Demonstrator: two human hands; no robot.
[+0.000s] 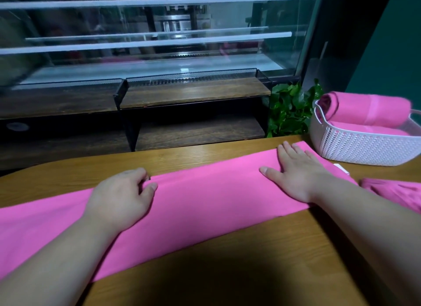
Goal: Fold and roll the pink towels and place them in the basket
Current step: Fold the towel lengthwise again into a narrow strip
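— Across the middle of the tabletop (205, 267), what lies there?
— A folded towel (205, 198), pink, laid as one long band. It runs from the left edge, where it passes out of view, toward the far right corner.
— And the hands?
— Both are on it. The left hand (120, 198) sits near the band's middle. Its fingers curl over the far edge of the cloth with the thumb on top, so it pinches that edge. The right hand (298, 173) lies flat at the band's right end, fingers straight and slightly spread, palm pressing the cloth; it grips nothing.
— Where is the basket (355, 151)?
— At the far right corner, just beside the band's end. It is white with a woven pattern. Rolled towels (369, 112) lie in it, one on top and at least one more beneath.
— Anything else pink?
— A crumpled towel (396, 192) at the right edge, nearer than the basket and partly cut off.
— Beyond the tabletop?
— A leafy plant (289, 110) behind the far edge, left of the basket. Further left stands a black rack (193, 94) with wooden shelves.
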